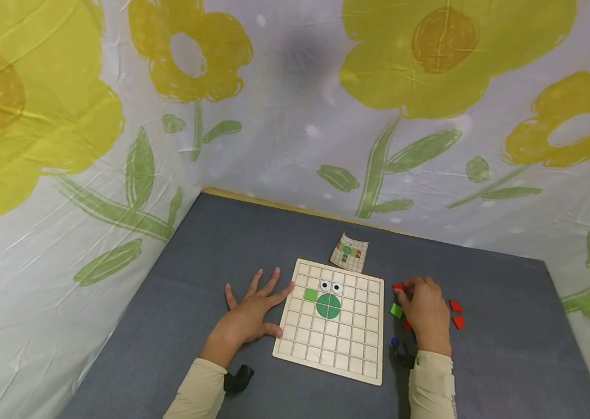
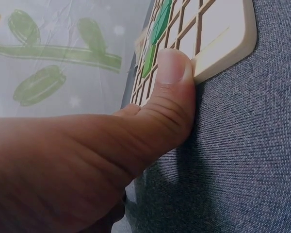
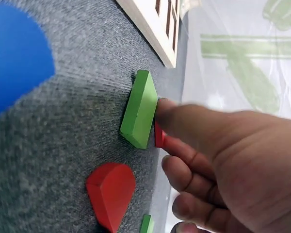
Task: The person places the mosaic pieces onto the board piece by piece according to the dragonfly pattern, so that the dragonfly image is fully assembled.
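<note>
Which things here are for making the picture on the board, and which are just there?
Seem part of the job:
- grid board
- picture card
- eye pieces
- green pieces
- red pieces
- maybe the blue thing (unclear)

Seem just there:
- flowery cloth
- black wrist gadget

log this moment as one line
left hand: touches board; right hand: pinches red piece; on board: green square, green circle, two eyes; board's far edge: picture card
</note>
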`<action>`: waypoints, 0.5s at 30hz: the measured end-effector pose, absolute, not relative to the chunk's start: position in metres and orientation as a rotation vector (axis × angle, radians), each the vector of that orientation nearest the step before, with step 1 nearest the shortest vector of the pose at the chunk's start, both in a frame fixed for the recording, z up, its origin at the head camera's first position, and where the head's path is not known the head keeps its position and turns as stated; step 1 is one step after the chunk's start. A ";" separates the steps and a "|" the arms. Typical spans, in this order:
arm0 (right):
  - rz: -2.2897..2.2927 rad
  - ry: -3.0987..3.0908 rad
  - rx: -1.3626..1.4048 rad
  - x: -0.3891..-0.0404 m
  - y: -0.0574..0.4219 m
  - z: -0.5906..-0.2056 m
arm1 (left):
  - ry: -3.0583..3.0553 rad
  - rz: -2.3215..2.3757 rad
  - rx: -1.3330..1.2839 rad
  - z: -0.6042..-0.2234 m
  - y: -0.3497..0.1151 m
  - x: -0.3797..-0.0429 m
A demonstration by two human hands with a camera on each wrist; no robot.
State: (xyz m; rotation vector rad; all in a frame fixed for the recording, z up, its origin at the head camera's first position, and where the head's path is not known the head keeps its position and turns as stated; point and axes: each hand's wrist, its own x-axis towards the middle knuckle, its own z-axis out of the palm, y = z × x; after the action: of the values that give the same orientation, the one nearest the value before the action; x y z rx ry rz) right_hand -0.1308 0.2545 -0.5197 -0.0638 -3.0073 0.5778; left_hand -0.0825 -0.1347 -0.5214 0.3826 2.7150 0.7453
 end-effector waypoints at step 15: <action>0.697 -3.028 0.045 -0.126 0.220 -0.503 | 2.713 0.728 0.371 -0.522 -0.134 -0.083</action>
State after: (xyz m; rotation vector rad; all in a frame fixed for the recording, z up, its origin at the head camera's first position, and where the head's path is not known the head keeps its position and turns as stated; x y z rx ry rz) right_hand -0.1261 0.2202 -0.5035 0.0450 -3.0280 0.6966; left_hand -0.0832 -0.1344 -0.5220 0.3714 2.7132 0.7281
